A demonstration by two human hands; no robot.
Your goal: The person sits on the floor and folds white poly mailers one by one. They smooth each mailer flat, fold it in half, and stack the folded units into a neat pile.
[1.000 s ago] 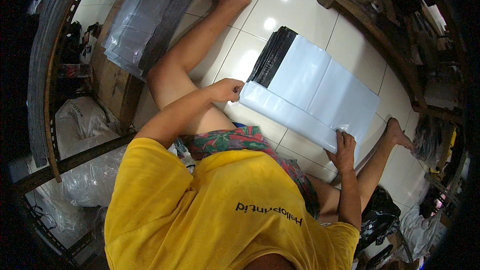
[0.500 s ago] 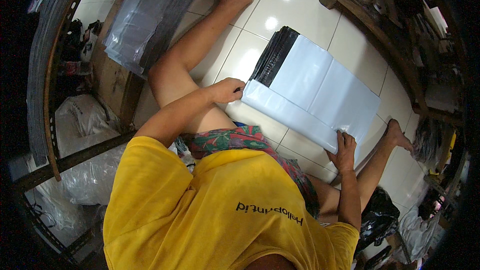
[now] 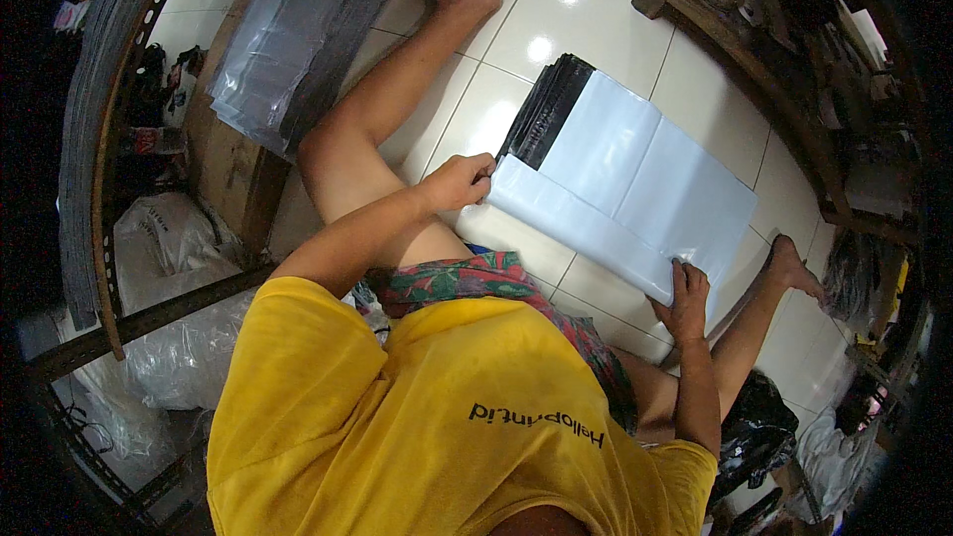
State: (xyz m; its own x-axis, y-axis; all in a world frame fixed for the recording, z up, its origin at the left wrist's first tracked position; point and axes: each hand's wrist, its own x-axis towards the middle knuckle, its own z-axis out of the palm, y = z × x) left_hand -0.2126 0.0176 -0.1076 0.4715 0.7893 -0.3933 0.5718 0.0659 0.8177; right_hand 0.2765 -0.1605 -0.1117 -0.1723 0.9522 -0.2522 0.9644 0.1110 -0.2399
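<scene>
On the floor between my legs lies a stack of flat plastic bags [image 3: 685,179], pale bluish-white on top, with black layered edges [image 3: 548,109] showing at its far left. The near side of the top bag is folded over into a long flap [image 3: 571,208]. My left hand [image 3: 461,182] is closed in a pinch on the flap's left corner. At the flap's right end, my right hand [image 3: 685,300] curls its fingers over the folded edge, thumb tucked beneath. A crease runs across the middle of the top bag.
More plastic sheets [image 3: 273,60] lie stacked on a wooden board [image 3: 223,164] at the left. Clear plastic bundles [image 3: 184,323] fill a metal rack there. A wooden shelf [image 3: 754,60] stands at the far right, and a black plastic bag [image 3: 756,432] sits beside my right leg.
My left hand has shifted slightly right with the flap's corner, and that end of the flap has moved a little with it. My right hand stays nearly still on the edge.
</scene>
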